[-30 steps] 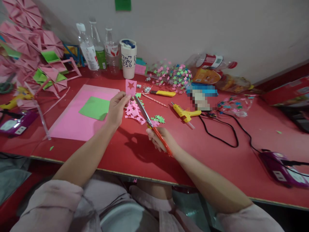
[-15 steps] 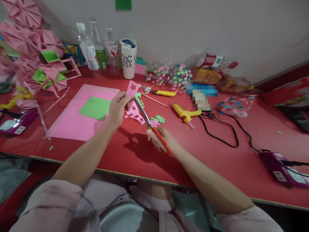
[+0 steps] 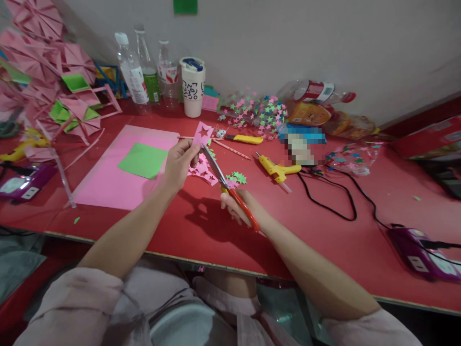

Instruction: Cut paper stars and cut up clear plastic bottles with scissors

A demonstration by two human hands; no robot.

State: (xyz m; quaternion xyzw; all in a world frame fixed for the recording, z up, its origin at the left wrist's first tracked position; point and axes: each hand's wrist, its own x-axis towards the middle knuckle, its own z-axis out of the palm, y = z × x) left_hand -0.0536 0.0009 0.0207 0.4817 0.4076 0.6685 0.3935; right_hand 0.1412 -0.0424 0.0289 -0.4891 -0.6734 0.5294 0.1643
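The left hand (image 3: 179,163) is clamped on a small pink paper piece (image 3: 199,137) with a star-shaped hole, thumb and fingers pinching a lower corner, probably so that most of the paper stands free of the fingers. The right hand (image 3: 252,204) is wrapped around the red-handled scissors (image 3: 229,188), which point away from the body and leftward, a grip that seems to give the blades a straight line to the paper. Their tip lies at the paper's lower edge; whether it touches, I cannot tell. Both hands are raised over the red surface (image 3: 201,230), presumably for room to turn either item. Below lie pink paper offcuts (image 3: 203,174), with green paper stars (image 3: 237,177) heaped apart to the right, perhaps to keep cut shapes from scraps. Leftward, a green paper square (image 3: 143,161) rests on a large pink sheet (image 3: 104,185), likely stacked for easy reach. The yellow glue gun (image 3: 278,169) and yellow box cutter (image 3: 248,139) lie beyond, out of the hands' way.
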